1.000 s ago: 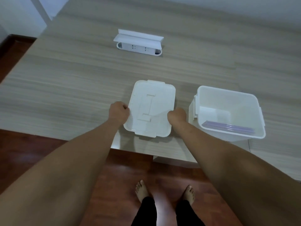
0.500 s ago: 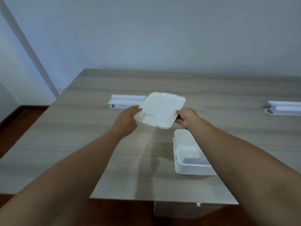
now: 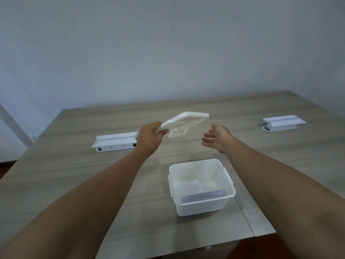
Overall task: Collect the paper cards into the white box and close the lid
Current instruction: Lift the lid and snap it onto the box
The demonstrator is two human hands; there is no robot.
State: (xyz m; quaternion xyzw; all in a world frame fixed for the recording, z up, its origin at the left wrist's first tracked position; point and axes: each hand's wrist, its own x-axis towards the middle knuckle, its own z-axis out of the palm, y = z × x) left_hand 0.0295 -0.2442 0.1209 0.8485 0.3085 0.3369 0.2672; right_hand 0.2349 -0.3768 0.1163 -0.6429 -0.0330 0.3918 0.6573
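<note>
The white box [image 3: 200, 207] stands open on the wooden table, near its front edge. A stack of purple-edged paper cards [image 3: 203, 196] lies inside against the near wall. My left hand [image 3: 149, 138] grips one end of the white lid [image 3: 183, 123], which is tilted and blurred in the air, above and beyond the box. My right hand [image 3: 217, 136] is open to the right of the lid, fingers spread, apart from it.
The table [image 3: 74, 171] carries two white power-socket units, one at the left [image 3: 115, 142] behind my left forearm and one at the far right [image 3: 282, 123]. A pale wall rises behind the table. The table's front edge runs just below the box.
Both hands lifted the lid off the table and up above the box. My right hand has let go of it and the lid has tilted in my left hand. The view has swung upward.
</note>
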